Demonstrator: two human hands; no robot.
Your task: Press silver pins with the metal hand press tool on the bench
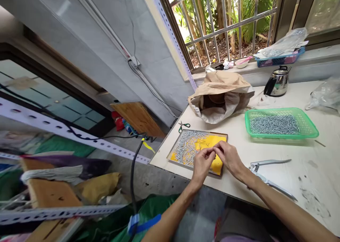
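A shallow tray [224, 137] with a yellow lining [216, 164] lies near the table's front left edge. Many small silver metal pieces [186, 146] cover its left part. Over the tray's right side my left hand [204, 162] and my right hand [225, 155] meet at the fingertips. Both hands are closed in a pinch, and whatever they hold is too small to make out. A green basket [309, 127] full of similar silver pieces [275, 124] stands farther right on the table.
Behind the tray sits an open brown paper bag [223, 82]. Small green-handled scissors [183, 126] lie at the tray's back left corner. Long-handled pliers [273, 182] rest right of my right hand. A metal kettle [280, 81] and a clear plastic bag [326, 95] are farther back.
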